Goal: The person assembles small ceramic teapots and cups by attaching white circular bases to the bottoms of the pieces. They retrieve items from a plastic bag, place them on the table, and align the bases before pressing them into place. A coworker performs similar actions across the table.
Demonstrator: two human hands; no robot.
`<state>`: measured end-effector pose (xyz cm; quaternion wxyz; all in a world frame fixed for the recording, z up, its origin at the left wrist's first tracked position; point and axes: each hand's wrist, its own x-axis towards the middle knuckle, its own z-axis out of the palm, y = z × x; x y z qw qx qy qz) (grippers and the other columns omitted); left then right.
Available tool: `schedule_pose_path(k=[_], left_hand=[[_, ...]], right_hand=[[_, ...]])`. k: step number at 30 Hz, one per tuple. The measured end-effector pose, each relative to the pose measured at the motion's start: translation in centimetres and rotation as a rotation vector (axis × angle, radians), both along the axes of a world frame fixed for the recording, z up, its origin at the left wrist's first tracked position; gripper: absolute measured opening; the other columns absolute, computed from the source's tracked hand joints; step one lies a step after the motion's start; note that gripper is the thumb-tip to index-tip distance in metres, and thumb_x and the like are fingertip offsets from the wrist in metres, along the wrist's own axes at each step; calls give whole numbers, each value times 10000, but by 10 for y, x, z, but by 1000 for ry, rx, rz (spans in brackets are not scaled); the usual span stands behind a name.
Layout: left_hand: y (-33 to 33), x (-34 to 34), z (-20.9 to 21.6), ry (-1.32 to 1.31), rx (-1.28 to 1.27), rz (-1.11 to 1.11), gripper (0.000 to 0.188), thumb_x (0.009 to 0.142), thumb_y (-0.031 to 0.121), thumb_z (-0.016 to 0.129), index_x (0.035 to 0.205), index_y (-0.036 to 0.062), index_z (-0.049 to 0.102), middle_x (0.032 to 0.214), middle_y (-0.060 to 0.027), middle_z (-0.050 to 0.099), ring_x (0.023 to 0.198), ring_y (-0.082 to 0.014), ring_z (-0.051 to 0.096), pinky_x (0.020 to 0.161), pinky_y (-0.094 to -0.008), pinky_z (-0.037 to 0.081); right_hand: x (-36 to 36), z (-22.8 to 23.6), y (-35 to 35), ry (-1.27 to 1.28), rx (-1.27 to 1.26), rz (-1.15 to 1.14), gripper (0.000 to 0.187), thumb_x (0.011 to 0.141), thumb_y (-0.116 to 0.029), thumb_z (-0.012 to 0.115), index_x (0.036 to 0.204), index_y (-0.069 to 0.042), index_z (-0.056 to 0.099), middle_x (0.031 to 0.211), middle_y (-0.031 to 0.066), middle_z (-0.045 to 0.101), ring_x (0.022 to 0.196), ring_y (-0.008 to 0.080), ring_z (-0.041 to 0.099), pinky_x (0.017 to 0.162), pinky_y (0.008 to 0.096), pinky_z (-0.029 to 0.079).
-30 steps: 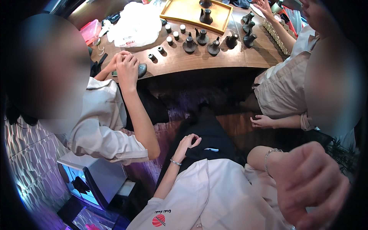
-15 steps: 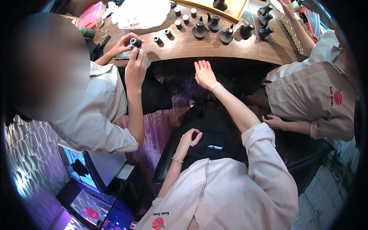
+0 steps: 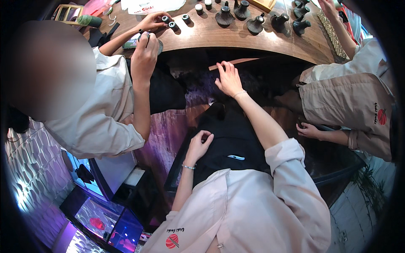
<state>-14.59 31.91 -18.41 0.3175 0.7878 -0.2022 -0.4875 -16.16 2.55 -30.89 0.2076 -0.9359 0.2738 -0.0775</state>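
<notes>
Hands well apart: the right hand (image 3: 230, 79) is stretched out below the table edge, its bent fingertips at a narrow pale strip (image 3: 248, 60), while the left hand (image 3: 199, 146) rests loosely curled on the black clothing (image 3: 230, 126) over the lap, with nothing visible in it. Whether the right fingers grip the strip or only brush it, I cannot tell. The strip sits just under the front of the wooden table (image 3: 206, 37), tilted slightly and partly hidden by the fingers; its far end fades into shadow, so what it belongs to is unclear.

If that strip is loose, a weak fingertip hold could let it slip, and a sharp upward tug could jolt the tabletop. Several dark long-necked vessels (image 3: 255, 25) stand near that front edge and could topple from such a knock. Small dark cylinders (image 3: 172, 26) stand farther left, beside a co-worker's hand (image 3: 154, 21); the same jolt could set them rolling.

Closer in, a slim white object (image 3: 236, 157) lies on the lap, and shifting the legs could slide it off. On the right, another co-worker's lowered hand (image 3: 309, 130) is well clear of the strip.
</notes>
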Motion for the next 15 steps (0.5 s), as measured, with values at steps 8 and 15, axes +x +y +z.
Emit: schedule_pose_path(k=[8, 15], left_hand=[[-3, 68, -8, -156, -66, 207, 313, 1024, 290, 715, 1132, -4, 704, 1029, -134, 772, 979, -229, 751, 866, -358, 592], [-22, 70, -64, -276, 84, -95, 426, 976, 303, 728, 1265, -4, 666, 1229, -236, 732, 1131, -377, 722, 952, -442, 573]], right_hand=[[-108, 19, 41, 37, 61, 63, 580, 866, -385, 759, 1315, -70, 570, 1405, 125, 486, 1387, 337, 427, 1131, 474, 369], [-190, 4, 32, 206, 132, -11, 321, 899, -375, 738, 933, -60, 692, 1321, 135, 581, 1391, 324, 443, 1138, 495, 362]])
